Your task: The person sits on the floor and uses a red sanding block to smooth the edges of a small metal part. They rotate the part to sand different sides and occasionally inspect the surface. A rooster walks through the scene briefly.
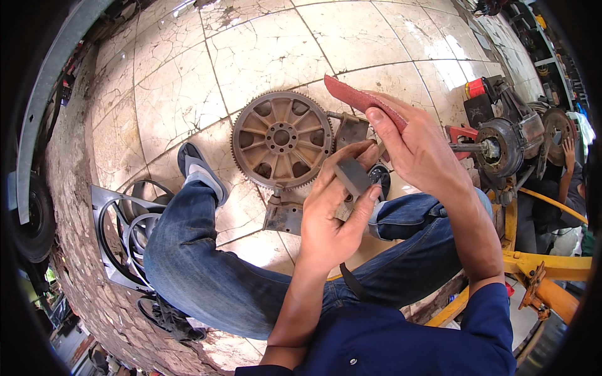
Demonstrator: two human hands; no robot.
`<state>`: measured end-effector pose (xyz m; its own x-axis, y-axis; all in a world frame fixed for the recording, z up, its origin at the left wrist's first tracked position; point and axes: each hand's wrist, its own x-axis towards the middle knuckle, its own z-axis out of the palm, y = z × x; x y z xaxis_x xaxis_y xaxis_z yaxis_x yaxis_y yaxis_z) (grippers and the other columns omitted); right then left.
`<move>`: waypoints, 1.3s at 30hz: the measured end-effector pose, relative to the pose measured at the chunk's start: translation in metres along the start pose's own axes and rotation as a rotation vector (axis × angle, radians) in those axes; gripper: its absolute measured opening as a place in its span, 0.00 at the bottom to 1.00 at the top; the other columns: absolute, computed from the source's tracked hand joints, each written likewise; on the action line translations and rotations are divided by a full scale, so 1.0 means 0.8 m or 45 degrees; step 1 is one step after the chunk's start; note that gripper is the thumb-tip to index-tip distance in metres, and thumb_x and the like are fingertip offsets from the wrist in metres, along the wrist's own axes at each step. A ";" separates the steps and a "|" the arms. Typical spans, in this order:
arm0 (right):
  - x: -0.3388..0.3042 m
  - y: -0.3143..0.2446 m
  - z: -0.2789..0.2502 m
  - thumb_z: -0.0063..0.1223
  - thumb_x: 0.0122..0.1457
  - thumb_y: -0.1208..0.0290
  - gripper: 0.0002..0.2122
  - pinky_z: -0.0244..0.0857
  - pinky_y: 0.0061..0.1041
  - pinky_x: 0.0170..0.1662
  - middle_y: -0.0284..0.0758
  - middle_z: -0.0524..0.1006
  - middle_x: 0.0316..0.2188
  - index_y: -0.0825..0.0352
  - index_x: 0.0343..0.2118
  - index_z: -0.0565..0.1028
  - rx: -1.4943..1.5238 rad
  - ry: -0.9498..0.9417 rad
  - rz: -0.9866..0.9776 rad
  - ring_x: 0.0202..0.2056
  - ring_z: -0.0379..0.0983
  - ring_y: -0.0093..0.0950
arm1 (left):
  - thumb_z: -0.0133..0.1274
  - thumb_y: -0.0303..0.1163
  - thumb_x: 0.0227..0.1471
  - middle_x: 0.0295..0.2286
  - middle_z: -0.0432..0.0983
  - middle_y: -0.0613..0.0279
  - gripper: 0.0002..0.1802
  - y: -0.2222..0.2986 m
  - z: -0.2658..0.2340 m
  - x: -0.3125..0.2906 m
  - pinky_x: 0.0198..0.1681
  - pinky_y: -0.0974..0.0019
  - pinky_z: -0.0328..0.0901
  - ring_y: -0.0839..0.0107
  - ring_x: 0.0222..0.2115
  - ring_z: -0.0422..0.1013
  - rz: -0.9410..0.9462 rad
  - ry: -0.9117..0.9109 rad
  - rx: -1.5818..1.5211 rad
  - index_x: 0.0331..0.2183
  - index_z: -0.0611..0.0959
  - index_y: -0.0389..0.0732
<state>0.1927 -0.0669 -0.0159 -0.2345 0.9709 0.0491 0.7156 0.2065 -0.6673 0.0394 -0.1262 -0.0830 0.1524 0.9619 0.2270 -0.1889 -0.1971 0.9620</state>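
My left hand (329, 216) has its fingers and thumb around a small dark grey rectangular block (353, 177). To the right and a little higher, my right hand (419, 147) pinches a reddish-brown strip of sandpaper (359, 99) between thumb and fingers. The strip's far end curves away up and left. Below both hands lies a round, rusty-brown flywheel (301, 130) with a toothed rim and spokes. Metal brackets touch or sit close to it, one dark bracket (285, 217) at its near side and another bracket (351, 130) at its right, partly behind my left hand.
Cracked tiles (263, 47) cover the floor. At left are a fan shroud (113, 216), a tire (34, 216) and a metal beam (47, 78). On the right stand a hub assembly (496, 147) and a yellow frame (552, 266). Another person's hand (569, 151) touches a disc (554, 128).
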 end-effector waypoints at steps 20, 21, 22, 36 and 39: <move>-0.001 -0.012 -0.014 0.42 0.68 0.64 0.17 0.67 0.32 0.39 0.51 0.77 0.33 0.73 0.50 0.73 0.223 -0.080 0.172 0.33 0.73 0.45 | 0.42 0.21 0.64 0.37 0.80 0.52 0.20 0.014 0.003 0.000 0.47 0.68 0.68 0.67 0.36 0.78 -0.479 0.125 -0.669 0.56 0.68 0.29; -0.002 -0.013 -0.014 0.43 0.68 0.64 0.17 0.67 0.31 0.39 0.51 0.77 0.34 0.73 0.50 0.73 0.246 -0.083 0.145 0.33 0.73 0.44 | 0.43 0.22 0.64 0.38 0.80 0.53 0.19 0.014 0.001 0.000 0.47 0.68 0.68 0.68 0.37 0.78 -0.495 0.122 -0.600 0.56 0.69 0.29; -0.003 -0.014 -0.014 0.43 0.68 0.64 0.17 0.67 0.31 0.40 0.51 0.78 0.34 0.73 0.50 0.72 0.267 -0.086 0.121 0.33 0.74 0.43 | 0.44 0.22 0.63 0.39 0.80 0.53 0.19 0.013 -0.002 0.000 0.47 0.69 0.68 0.69 0.38 0.77 -0.512 0.118 -0.534 0.55 0.70 0.29; -0.004 -0.008 -0.011 0.42 0.68 0.62 0.18 0.62 0.26 0.30 0.38 0.72 0.22 0.73 0.50 0.73 0.135 -0.002 -0.028 0.24 0.63 0.25 | 0.48 0.22 0.62 0.43 0.78 0.55 0.16 0.001 0.005 -0.005 0.50 0.67 0.67 0.70 0.42 0.75 -0.463 0.033 -0.426 0.51 0.75 0.31; -0.004 -0.009 -0.011 0.41 0.68 0.64 0.18 0.65 0.26 0.37 0.41 0.76 0.29 0.73 0.51 0.73 0.093 -0.029 -0.055 0.30 0.69 0.26 | 0.49 0.23 0.61 0.44 0.78 0.56 0.16 -0.001 0.002 -0.005 0.49 0.69 0.68 0.72 0.41 0.75 -0.454 0.047 -0.368 0.51 0.75 0.32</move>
<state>0.1940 -0.0705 -0.0042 -0.2793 0.9582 0.0624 0.6550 0.2377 -0.7173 0.0402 -0.1305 -0.0843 0.2236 0.9671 -0.1211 -0.3945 0.2034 0.8961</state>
